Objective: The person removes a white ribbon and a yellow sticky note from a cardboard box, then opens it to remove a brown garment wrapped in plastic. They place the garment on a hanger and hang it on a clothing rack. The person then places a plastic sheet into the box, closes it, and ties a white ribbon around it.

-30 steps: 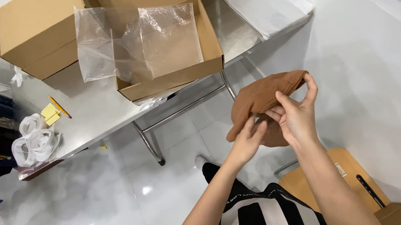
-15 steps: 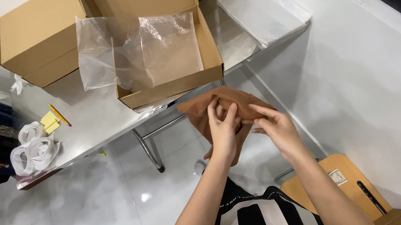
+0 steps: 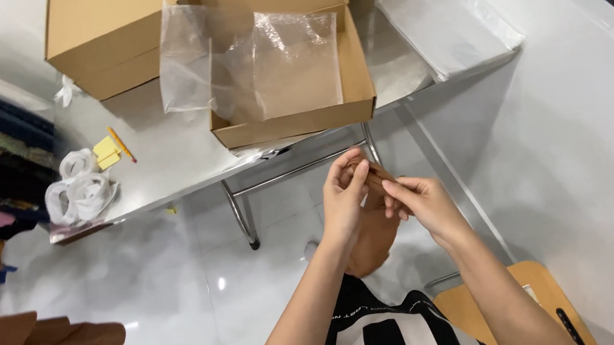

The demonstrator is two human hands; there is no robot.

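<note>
Left hand [image 3: 344, 195] and right hand [image 3: 416, 200] both pinch top edge of brown cloth [image 3: 371, 238]; cloth hangs between them, near side of bench [image 3: 166, 154]. Open box [image 3: 288, 74] with clear bags [image 3: 252, 63] on bench, just beyond hands.

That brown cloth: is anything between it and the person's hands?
Nothing visible. Both the left hand and the right hand pinch the brown cloth directly at its top, and it hangs below them, in front of the table.
</note>
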